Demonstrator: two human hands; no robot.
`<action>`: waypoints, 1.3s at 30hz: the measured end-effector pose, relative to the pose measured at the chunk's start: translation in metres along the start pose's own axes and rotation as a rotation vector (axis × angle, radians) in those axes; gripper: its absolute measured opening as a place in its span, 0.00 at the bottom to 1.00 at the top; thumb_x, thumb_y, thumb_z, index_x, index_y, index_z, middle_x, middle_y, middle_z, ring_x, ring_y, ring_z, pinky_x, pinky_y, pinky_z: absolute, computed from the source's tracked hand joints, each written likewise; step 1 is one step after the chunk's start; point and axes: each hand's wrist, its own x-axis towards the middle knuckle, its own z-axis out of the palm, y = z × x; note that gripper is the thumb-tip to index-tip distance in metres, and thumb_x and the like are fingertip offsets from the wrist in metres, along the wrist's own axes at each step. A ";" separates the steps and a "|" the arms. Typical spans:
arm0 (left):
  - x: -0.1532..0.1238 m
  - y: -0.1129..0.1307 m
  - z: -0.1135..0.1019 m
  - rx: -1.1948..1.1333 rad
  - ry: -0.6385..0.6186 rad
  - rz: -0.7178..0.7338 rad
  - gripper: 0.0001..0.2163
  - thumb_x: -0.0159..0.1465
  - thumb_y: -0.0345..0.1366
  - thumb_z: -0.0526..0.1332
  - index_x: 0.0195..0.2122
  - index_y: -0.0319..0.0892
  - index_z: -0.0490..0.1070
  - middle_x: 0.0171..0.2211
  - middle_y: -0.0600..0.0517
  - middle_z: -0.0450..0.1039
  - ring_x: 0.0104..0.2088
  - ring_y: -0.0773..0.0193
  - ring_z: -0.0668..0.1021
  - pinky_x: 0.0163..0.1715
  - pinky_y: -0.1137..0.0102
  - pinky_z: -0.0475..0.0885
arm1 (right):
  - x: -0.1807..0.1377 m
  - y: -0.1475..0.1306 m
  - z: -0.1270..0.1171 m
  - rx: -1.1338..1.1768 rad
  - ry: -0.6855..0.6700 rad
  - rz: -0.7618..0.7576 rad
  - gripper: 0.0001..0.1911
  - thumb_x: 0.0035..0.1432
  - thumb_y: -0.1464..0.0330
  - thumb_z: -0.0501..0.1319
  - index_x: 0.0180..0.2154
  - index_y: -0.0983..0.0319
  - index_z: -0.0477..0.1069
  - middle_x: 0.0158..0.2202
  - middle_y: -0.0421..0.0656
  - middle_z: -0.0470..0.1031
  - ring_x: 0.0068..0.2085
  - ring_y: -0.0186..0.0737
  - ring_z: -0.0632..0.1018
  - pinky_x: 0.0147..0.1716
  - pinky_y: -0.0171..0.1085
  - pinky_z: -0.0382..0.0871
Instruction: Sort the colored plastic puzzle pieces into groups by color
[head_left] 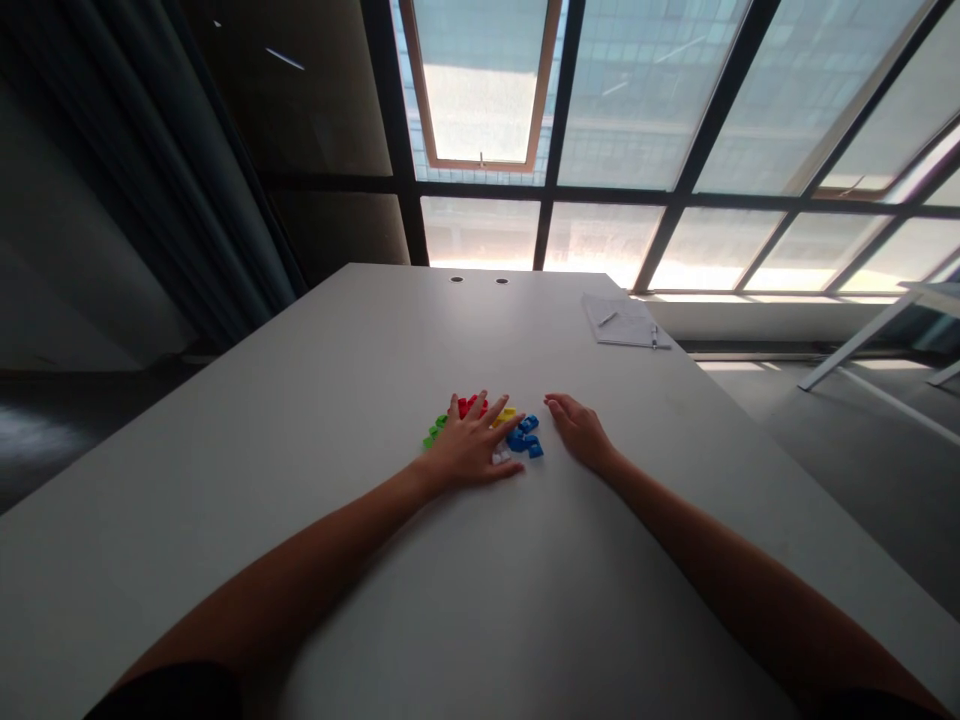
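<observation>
Small plastic pieces in several colours lie in a loose cluster on the white table [480,340]. My left hand [469,445] is palm down over the middle of them, fingers spread, hiding part of the cluster. Green pieces [433,433] show at its left and red pieces [472,406] beyond its fingertips. Yellow pieces [505,414] and white pieces [501,455] appear between and beside the fingers. Blue pieces [525,437] lie to the right, between both hands. My right hand [579,428] rests just right of them, fingers loosely bent, with nothing visible in it.
A sheet of paper [613,328] with pens lies at the table's far right. Two round holes [480,281] sit near the far edge. Beyond are large windows [615,100], a dark curtain [142,150] at left, and a white-legged table [862,340] at right.
</observation>
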 end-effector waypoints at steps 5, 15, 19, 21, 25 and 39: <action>0.014 0.031 -0.005 0.015 -0.015 0.033 0.46 0.73 0.77 0.60 0.87 0.64 0.60 0.89 0.43 0.52 0.85 0.16 0.55 0.73 0.08 0.48 | 0.001 0.004 0.001 0.028 0.030 -0.031 0.25 0.82 0.51 0.57 0.59 0.57 0.86 0.61 0.53 0.90 0.63 0.57 0.89 0.68 0.55 0.81; 0.027 0.029 -0.001 -0.014 -0.111 -0.147 0.31 0.84 0.65 0.50 0.83 0.68 0.68 0.89 0.47 0.55 0.85 0.16 0.55 0.70 0.03 0.42 | 0.001 0.006 0.002 0.015 0.023 -0.036 0.25 0.82 0.51 0.56 0.60 0.57 0.86 0.61 0.53 0.89 0.63 0.58 0.88 0.68 0.55 0.81; 0.024 0.014 -0.003 -0.025 -0.117 -0.197 0.30 0.85 0.63 0.50 0.83 0.68 0.68 0.89 0.45 0.54 0.85 0.16 0.58 0.70 0.04 0.43 | 0.001 0.007 0.003 0.001 0.011 -0.040 0.25 0.82 0.51 0.56 0.60 0.57 0.86 0.61 0.54 0.89 0.63 0.58 0.88 0.68 0.55 0.81; 0.023 0.010 -0.003 -0.024 -0.111 -0.199 0.30 0.84 0.63 0.51 0.83 0.69 0.68 0.89 0.46 0.55 0.85 0.18 0.59 0.71 0.05 0.43 | 0.001 0.007 0.003 -0.005 0.004 -0.042 0.26 0.82 0.51 0.56 0.61 0.58 0.86 0.61 0.54 0.89 0.64 0.58 0.88 0.69 0.55 0.80; 0.017 0.003 -0.001 -0.024 -0.093 -0.196 0.29 0.85 0.62 0.52 0.83 0.70 0.68 0.88 0.48 0.55 0.85 0.22 0.59 0.74 0.09 0.41 | 0.001 0.007 0.002 -0.018 -0.008 -0.042 0.27 0.83 0.51 0.55 0.62 0.59 0.86 0.62 0.55 0.88 0.64 0.58 0.87 0.70 0.54 0.80; -0.019 -0.115 -0.013 -0.009 -0.153 -0.127 0.29 0.84 0.62 0.53 0.83 0.72 0.66 0.89 0.52 0.52 0.87 0.33 0.57 0.81 0.21 0.38 | 0.001 0.010 0.004 -0.023 -0.016 -0.070 0.28 0.83 0.50 0.54 0.58 0.58 0.87 0.60 0.56 0.89 0.63 0.59 0.88 0.69 0.57 0.80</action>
